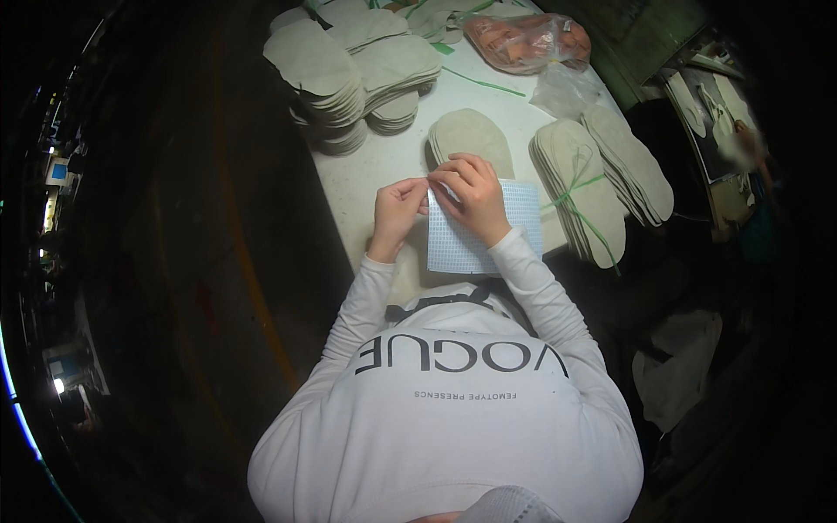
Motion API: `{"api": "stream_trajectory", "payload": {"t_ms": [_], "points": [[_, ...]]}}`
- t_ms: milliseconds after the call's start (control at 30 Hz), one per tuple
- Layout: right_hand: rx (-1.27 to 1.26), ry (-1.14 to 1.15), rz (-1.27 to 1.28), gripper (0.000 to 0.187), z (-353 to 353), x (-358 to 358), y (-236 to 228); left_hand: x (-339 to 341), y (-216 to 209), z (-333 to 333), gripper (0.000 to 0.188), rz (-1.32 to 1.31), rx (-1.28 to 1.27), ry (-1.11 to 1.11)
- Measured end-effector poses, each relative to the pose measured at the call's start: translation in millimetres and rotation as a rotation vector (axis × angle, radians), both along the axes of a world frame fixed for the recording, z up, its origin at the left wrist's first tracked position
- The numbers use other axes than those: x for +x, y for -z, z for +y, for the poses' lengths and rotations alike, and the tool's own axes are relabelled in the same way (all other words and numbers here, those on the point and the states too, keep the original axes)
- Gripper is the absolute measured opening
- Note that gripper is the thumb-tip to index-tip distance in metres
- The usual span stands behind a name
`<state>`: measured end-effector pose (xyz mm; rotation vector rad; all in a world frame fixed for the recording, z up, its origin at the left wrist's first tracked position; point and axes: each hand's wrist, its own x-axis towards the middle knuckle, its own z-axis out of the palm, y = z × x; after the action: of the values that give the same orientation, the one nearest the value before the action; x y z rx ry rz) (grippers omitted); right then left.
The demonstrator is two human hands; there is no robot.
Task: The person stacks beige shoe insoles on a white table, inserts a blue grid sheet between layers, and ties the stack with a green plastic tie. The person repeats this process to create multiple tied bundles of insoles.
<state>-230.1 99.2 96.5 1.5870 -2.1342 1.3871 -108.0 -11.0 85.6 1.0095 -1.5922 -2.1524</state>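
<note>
A sheet of small pale-blue labels in a fine grid (462, 244) lies in front of me at the near end of the table. My left hand (399, 213) is closed, its thumb and finger pinching at the sheet's far left corner. Over the upper part of the sheet, my right hand (473, 193) has bent fingers, and its fingertips meet those of the left at that corner. Whatever is between the right fingertips is too small to make out. Just beyond both hands sits a stack of grey-beige insole-shaped pieces (471, 135), partly covered by the right hand.
Taller stacks of similar pieces (318, 65) fill the white table's (353, 187) far left. On the right lie a bundle tied with green string (567, 166) and another stack (629, 161). A clear bag of orange-brown pieces (527, 44) rests at the back, near a loose green strip (484, 84).
</note>
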Motion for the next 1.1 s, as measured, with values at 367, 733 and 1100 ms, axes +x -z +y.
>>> {"api": "stream_trajectory", "payload": {"t_ms": [367, 733, 1100], "points": [[-0.036, 0.191, -0.540, 0.016, 26, -47, 13, 33, 21, -45, 0.022, -0.232, -0.231, -0.113], [0.101, 0.089, -0.703, 0.055, 77, -30, 36, -56, 15, -4, 0.021, 0.077, -0.716, 0.400], [-0.104, 0.187, -0.867, 0.063, 69, -14, 43, -66, 36, 4, 0.018, 0.132, -0.309, 0.481]]}}
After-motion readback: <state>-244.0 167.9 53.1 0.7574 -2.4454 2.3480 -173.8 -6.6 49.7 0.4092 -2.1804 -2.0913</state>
